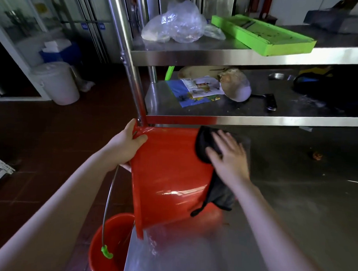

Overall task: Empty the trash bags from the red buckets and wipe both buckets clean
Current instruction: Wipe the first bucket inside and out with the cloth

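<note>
- Right hand [228, 157]: motion-blurred, finger outlines smeared. It covers the middle of the dark cloth [204, 144].
- Tilted red bucket [168, 171]: inside out of sight. Far end hidden behind cloth and hand.
- Left hand [126, 145]: fingers mostly hidden behind the bucket's rim. Only the thumb is plain.
- Second red bucket [111, 234]: on the floor. Right side hidden by the steel table [293, 200] edge, base cut by the frame.
- Clear film [169, 256] on the table below the tilted bucket: blurred, cannot tell what it is.
- Leaflet [198, 88] on the lower shelf: print too small to read.
- Orange scrap [317, 155] on the table: too small to identify.
- Both forearms cut off by the bottom edge.
</note>
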{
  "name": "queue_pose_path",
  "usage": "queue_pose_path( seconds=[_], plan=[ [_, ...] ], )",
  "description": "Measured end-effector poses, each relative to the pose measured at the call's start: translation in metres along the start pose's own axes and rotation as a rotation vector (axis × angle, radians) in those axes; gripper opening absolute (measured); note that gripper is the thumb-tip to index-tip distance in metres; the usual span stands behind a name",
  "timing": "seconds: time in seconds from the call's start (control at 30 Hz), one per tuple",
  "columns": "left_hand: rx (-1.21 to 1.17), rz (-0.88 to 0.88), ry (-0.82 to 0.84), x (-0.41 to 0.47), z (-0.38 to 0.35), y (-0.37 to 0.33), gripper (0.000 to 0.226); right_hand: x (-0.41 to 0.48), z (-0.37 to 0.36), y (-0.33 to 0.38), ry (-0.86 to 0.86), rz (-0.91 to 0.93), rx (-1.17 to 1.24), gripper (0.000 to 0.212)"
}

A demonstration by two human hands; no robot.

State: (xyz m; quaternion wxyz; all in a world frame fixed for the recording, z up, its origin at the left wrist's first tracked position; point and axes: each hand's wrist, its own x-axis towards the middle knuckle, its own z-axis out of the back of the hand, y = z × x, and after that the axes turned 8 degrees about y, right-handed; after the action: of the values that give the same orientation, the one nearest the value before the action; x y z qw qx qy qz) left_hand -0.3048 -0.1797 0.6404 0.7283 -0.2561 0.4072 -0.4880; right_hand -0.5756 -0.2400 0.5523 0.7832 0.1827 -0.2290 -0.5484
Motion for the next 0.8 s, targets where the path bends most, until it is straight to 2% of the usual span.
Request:
queue_pose_path(
  seconds=[0.1,0.17,0.3,0.4,0.47,0.53,0.6,0.7,0.8],
  plan=[
    [0.037,0.028,-0.034,0.013,0.003,-0.005,0.059,0.007,0.004,-0.012,0.008,-0.137,0.071,0.051],
    [0.046,0.029,-0.049,0.020,0.004,-0.006,0.056,-0.001,-0.008,0.013,-0.045,-0.041,-0.045,0.051],
    [0.088,0.075,-0.087,0.031,0.008,-0.006,0.064,-0.034,-0.053,0.092,0.005,0.345,-0.115,0.060],
    [0.169,0.099,-0.089,0.033,0.011,-0.010,0.073,-0.038,-0.066,0.108,0.023,0.392,-0.121,0.060],
    [0.350,0.077,-0.171,0.025,0.010,-0.019,0.072,-0.030,-0.061,0.103,0.022,0.385,-0.135,0.059],
    [0.710,-0.062,-0.407,0.011,0.002,-0.021,0.064,-0.018,-0.055,0.103,0.035,0.375,-0.150,0.059],
    [0.873,-0.301,-0.609,-0.012,-0.017,-0.015,0.056,-0.008,-0.054,0.105,0.052,0.352,-0.140,0.059],
    [0.711,-0.528,-0.697,-0.048,-0.053,0.010,0.055,-0.003,-0.053,0.103,0.068,0.345,-0.154,0.061],
    [0.688,-0.577,-0.744,-0.063,-0.067,0.035,0.058,-0.002,-0.045,0.080,0.026,0.300,-0.131,0.060]
  ],
)
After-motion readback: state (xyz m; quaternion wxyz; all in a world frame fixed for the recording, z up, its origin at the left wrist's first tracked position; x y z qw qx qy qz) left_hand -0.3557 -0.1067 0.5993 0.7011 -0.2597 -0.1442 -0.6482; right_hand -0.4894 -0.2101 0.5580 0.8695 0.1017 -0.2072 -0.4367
